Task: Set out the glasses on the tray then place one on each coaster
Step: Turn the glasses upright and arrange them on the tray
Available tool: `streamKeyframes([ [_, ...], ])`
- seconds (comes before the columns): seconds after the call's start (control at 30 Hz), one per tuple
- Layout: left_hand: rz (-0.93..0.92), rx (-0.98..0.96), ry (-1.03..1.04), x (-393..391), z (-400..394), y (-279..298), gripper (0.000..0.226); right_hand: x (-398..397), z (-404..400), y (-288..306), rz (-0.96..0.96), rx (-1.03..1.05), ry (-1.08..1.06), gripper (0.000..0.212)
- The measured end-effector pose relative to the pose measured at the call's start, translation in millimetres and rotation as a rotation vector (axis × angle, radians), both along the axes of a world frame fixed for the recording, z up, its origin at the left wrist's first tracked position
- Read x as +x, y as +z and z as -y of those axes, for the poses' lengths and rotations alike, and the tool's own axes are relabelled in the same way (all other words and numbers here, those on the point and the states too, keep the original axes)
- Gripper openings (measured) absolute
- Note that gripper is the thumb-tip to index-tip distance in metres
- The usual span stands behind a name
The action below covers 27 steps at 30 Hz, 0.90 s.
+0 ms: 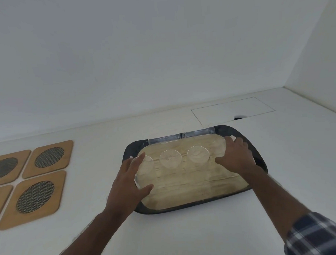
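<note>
A dark tray (172,209) with a pale wood-grain floor lies on the white counter. A row of clear glasses stands across it, with two free ones (170,159) (198,154) in the middle. My left hand (127,185) is wrapped around the leftmost glass (146,165), fingers behind it and thumb in front. My right hand (236,157) grips the rightmost glass (220,144), which it mostly hides. Several wooden coasters with oval mesh centres lie at the far left, the nearest ones (49,157) (35,196) bare.
A clear plastic strip (181,136) rests along the tray's back rim. A rectangular hatch (232,110) with a dark hole is set in the counter behind the tray. White walls close the back and the right side.
</note>
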<state>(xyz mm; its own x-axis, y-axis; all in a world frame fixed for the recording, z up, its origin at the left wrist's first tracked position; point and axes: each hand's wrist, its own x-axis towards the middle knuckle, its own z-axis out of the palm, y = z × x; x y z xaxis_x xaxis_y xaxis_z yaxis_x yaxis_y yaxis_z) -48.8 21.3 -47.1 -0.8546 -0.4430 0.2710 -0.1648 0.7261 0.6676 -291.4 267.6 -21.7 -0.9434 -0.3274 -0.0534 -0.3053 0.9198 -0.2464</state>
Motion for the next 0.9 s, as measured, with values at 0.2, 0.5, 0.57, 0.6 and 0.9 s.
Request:
streamKeyframes([
  [0.2, -0.001, 0.008, -0.002, 0, 0, 0, 0.102, -4, 0, -8, 0.102, -0.18, -0.118, 0.088],
  [0.5, -0.011, 0.012, -0.006, 1, 0, 0, 0.101, -1, -13, 0, 0.096, -0.846, -0.055, 0.096],
  [0.57, -0.012, 0.012, -0.007, 0, 0, 0, 0.102, 2, -16, 1, 0.029, -0.866, -0.016, 0.091],
  [0.6, -0.011, 0.01, -0.006, 0, 0, 0, 0.102, 6, -16, 0, -0.004, -0.861, -0.016, 0.088],
  [0.9, -0.01, -0.003, -0.008, 0, 0, 0, 0.102, 20, -17, -8, -0.016, -1.016, -0.175, 0.092],
])
